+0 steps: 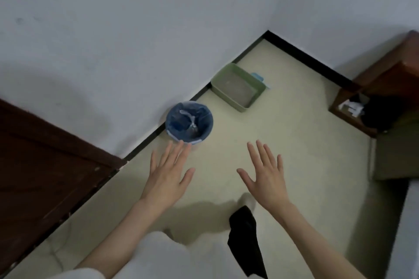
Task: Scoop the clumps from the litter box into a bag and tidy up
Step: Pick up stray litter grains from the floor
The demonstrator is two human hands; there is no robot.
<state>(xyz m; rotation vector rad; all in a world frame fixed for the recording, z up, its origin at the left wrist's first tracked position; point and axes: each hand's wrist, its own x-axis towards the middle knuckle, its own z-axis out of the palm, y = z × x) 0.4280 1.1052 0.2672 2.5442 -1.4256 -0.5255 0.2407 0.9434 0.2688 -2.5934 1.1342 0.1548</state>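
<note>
Evidently just starting, the person is holding the left hand point(166, 173) and right hand point(266, 176) out, fingers spread and empty, while the green litter box point(238, 87) is sitting along the floor's wall edge near the corner, beyond the bag-lined blue bin point(189, 123), so fetching the blue scoop point(258, 76) behind it looks next.

A home room corner: pale floor point(283, 142), white walls point(136, 29) with black skirting point(306, 56), a brown door point(45, 165), a wooden cabinet point(385, 79), a green litter box point(238, 87) and a lined blue bin point(189, 122).
</note>
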